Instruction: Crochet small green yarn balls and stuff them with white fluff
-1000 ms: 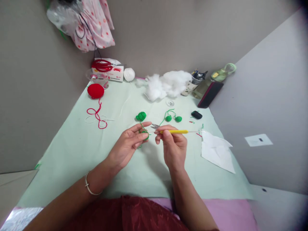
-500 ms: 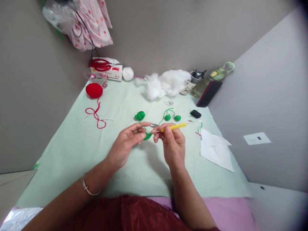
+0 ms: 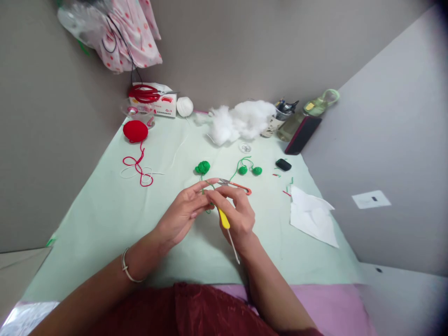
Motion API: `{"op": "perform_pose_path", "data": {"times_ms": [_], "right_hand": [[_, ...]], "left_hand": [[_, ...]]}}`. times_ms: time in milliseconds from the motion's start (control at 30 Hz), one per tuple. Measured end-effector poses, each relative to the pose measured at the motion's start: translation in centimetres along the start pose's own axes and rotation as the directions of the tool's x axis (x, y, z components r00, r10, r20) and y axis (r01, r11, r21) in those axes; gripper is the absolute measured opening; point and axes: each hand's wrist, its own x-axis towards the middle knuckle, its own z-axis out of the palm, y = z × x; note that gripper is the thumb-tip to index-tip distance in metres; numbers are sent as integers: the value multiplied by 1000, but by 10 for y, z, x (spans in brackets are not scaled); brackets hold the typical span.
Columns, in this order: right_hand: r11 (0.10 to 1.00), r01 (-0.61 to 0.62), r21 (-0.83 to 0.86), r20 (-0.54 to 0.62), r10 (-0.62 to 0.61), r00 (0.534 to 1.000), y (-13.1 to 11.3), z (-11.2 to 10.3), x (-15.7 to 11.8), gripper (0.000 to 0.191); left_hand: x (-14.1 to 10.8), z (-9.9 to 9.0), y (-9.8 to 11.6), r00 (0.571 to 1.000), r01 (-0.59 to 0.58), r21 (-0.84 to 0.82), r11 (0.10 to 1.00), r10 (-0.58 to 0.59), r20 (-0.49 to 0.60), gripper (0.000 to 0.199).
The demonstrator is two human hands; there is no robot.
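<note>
My left hand (image 3: pixel 179 213) is closed on a small green crochet piece, now mostly hidden behind the fingers. A strand of green yarn (image 3: pixel 212 185) runs over its stretched index finger, towards a small green yarn ball (image 3: pixel 202 167) lying just beyond. In my right hand (image 3: pixel 238 215) is a double-ended crochet hook (image 3: pixel 224 218) with a yellow handle; its free metal end points down towards me. The fingertips of both hands meet at the work, so the working tip is hidden. Small snips with an orange handle (image 3: pixel 241 187) lie behind my right hand.
Two small green crochet balls (image 3: pixel 256 171) with yarn tails lie beyond the snips. White stuffing (image 3: pixel 241 120) is heaped at the back. Red yarn (image 3: pixel 135 131) and white yarn (image 3: pixel 185 107) stand back left. A black case (image 3: pixel 283 164), white paper (image 3: pixel 311 217) and phone (image 3: pixel 303 135) are right.
My right hand has moved left and closer to my left hand. The hook has swung from nearly level to pointing down towards me, and the green piece is now covered by fingers.
</note>
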Motion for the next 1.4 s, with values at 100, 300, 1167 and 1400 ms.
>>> {"op": "perform_pose_path", "data": {"times_ms": [100,300,1167,1400], "right_hand": [[990,-60,130,-38,66,997,-2,-4,4,37],[773,-391,499,-57,479,876,-9,-18,15,18],[549,-528,647,136,599,789,-10,-9,17,19],[343,-505,792,184,654,734,-6,-9,20,21]], "left_hand": [[1,-4,2,994,75,-95,993,-67,83,34],[1,-6,11,997,58,-89,994,-53,53,33],[-1,-4,5,993,-54,73,996,46,106,38],[1,-6,4,993,-112,90,990,109,42,35]]}}
